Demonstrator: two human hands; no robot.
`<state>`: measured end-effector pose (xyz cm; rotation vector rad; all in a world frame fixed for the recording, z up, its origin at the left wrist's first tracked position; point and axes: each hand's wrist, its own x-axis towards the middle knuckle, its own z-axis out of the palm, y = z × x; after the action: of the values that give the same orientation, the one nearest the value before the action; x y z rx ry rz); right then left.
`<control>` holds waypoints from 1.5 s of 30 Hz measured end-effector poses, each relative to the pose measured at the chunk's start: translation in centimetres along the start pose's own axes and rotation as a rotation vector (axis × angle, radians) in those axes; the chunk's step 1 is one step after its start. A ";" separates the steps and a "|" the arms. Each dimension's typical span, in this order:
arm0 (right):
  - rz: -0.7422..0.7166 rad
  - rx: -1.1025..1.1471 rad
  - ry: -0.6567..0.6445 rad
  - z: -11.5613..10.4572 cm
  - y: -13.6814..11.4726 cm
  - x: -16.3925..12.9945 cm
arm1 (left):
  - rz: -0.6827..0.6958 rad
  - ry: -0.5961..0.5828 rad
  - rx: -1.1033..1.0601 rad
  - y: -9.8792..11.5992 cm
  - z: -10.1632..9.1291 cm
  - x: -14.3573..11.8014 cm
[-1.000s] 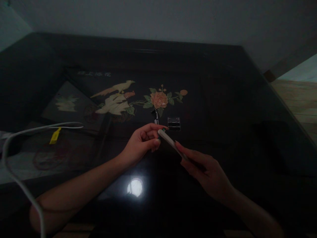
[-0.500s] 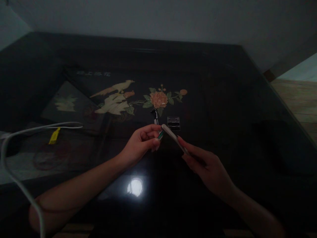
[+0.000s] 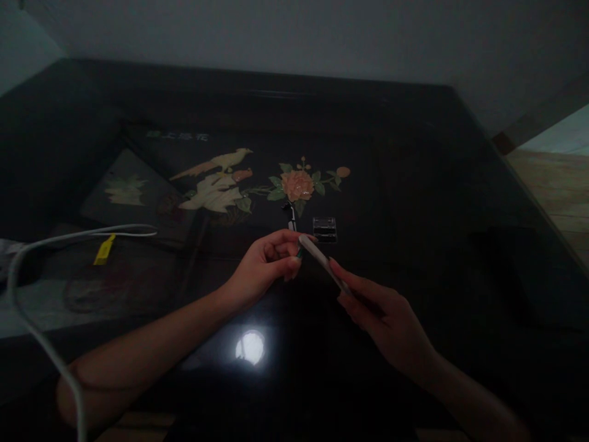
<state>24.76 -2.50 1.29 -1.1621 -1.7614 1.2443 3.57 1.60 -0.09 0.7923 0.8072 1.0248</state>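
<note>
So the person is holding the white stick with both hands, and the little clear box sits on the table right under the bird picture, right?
Not quite. The head view shows the little clear box below the flower, not the bird. The rest holds: left hand and right hand both hold the white stick.

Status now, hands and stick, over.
Right hand grips white stick. Left hand pinches a small green item at its tip. Battery case just beyond, apart.

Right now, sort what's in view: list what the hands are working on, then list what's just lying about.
In hand:
- slim white stick-shaped device, in the right hand
- small green-tipped piece, pinched in the left hand

Lying about:
- small clear plastic case
- white cable with yellow tag
- dark glossy inlaid table
</note>
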 end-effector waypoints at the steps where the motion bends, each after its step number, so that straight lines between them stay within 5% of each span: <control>1: -0.002 0.005 -0.011 0.0 -0.1 -0.1 | 0.001 -0.001 -0.004 0.1 0.1 0.0; 9: 0.076 0.055 -0.055 0.3 -0.6 -0.4 | -0.001 -0.022 -0.053 0.3 0.2 0.2; 25: 0.113 -0.033 0.068 -0.1 0.0 0.3 | 0.009 0.017 -0.004 -0.1 0.0 0.0; 45: 0.067 0.008 -0.030 0.0 -0.2 0.0 | -0.018 0.014 -0.017 0.2 0.1 0.2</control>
<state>24.69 -2.57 1.45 -1.2129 -1.7507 1.3137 3.63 1.79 0.11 0.7631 0.8147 1.0212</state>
